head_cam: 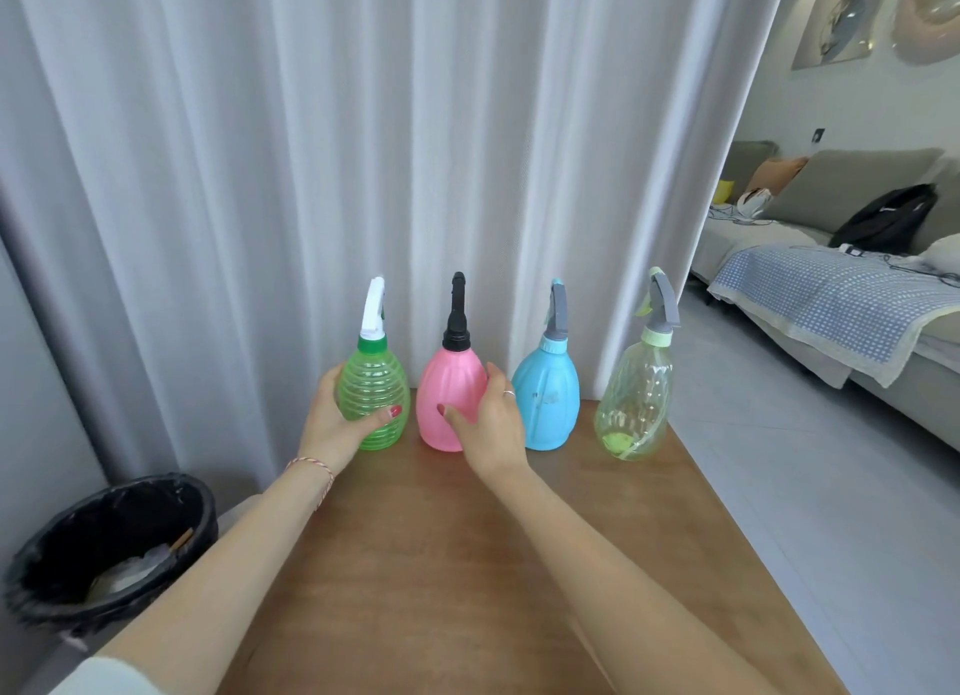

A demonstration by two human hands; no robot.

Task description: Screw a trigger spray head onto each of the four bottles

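Head view: four bottles in a row at counter (467, 564) far edge, heads fitted. Left hand (337, 424) wrapped round green bottle (371, 387); right hand (488, 424) cupping pink bottle (449, 387) beside it, probably straightening the row.

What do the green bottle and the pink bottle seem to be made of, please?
Green bottle: likely thin translucent plastic, glossy; light passes through its ribbed wall. Pink bottle: probably opaque plastic with a satin sheen; nothing shows through it.
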